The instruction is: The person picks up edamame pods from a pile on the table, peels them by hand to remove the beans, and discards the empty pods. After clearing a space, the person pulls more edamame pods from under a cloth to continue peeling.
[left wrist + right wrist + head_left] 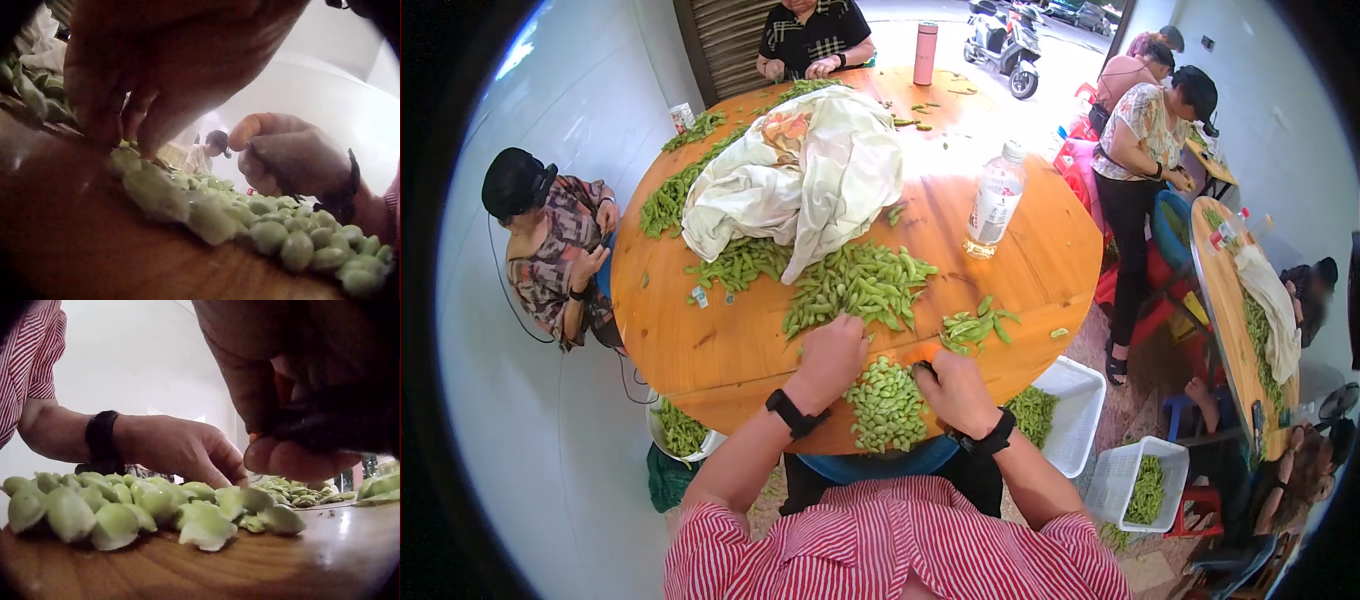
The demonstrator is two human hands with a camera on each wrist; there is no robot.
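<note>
Shelled green beans (887, 405) lie in a heap at the table's near edge, between my two hands. My left hand (832, 357) bends down at the heap's left side. In the left wrist view its fingertips (149, 147) are right at the beans, and I cannot tell whether they pinch one. My right hand (960, 392) grips a dark, slim tool (331, 422) above the heap's right side; most of the tool is hidden in the fingers. Bright orange shows at that hand's index finger. Unshelled bean pods (860, 285) are piled just beyond both hands.
A white cloth bundle (800, 180) lies on the round wooden table (1040, 270), with more pods around it. A plastic bottle (995, 205) and a pink flask (925, 55) stand on the right and far sides. White baskets (1072, 420) flank the table at the right. Other people sit around.
</note>
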